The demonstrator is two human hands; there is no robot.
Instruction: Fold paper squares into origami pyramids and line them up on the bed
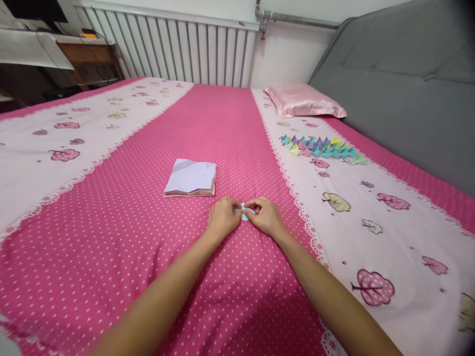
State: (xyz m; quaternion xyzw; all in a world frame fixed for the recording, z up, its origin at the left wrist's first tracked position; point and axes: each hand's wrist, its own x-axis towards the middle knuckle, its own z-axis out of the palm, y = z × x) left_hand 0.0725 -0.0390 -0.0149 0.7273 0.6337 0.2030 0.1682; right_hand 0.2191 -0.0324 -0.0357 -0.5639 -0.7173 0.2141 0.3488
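I see my left hand (pixel 222 217) and right hand (pixel 266 216) both pinching a small blue paper piece (pixel 244 213) mid-bed, near the paper stack (pixel 191 178).

Left hand (pixel 222 217) and right hand (pixel 266 216) side by side on bed (pixel 148 257), small folded paper (pixel 244 213) pinched between them. Paper stack (pixel 190 179) just behind, to left. Row of folded pieces (pixel 322 147) farther right; pillow (pixel 304 100) behind row; headboard (pixel 401 84) along right edge. Radiator (pixel 174 47) beyond bed.
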